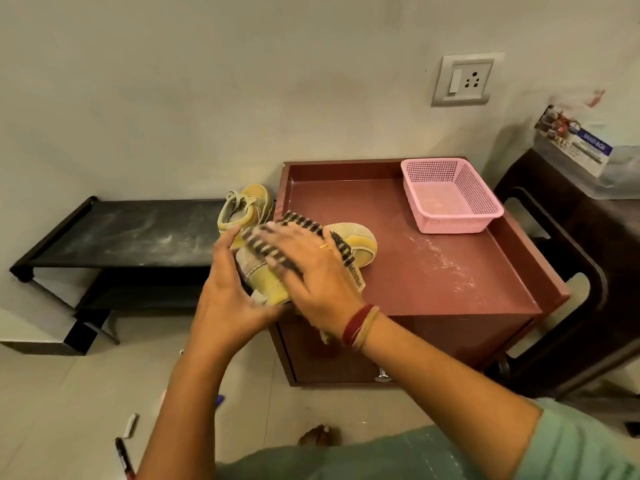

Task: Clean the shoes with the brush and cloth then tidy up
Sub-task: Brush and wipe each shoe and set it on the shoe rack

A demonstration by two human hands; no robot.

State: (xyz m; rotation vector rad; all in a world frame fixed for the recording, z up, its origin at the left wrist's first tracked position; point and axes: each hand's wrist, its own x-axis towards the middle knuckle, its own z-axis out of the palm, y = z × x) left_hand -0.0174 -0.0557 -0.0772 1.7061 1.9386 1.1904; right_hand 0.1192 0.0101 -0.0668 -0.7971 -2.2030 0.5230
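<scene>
A pale plastered wall point(173, 81) carries a grey switch-and-socket plate point(464, 79). On the light tiled floor point(69, 393) stand a low black shelf point(121, 233), a reddish-brown table point(433, 271) and a dark chair point(595, 237).

The right hand point(308, 268) and cloth point(341, 252) hide, seemingly, most of the shoe point(362, 242).

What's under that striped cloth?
A yellow shoe on the red cabinet top. Its toe and heel end show; its middle is hidden by the striped cloth and the right hand pressing on it. The left hand holds the heel end.
</scene>
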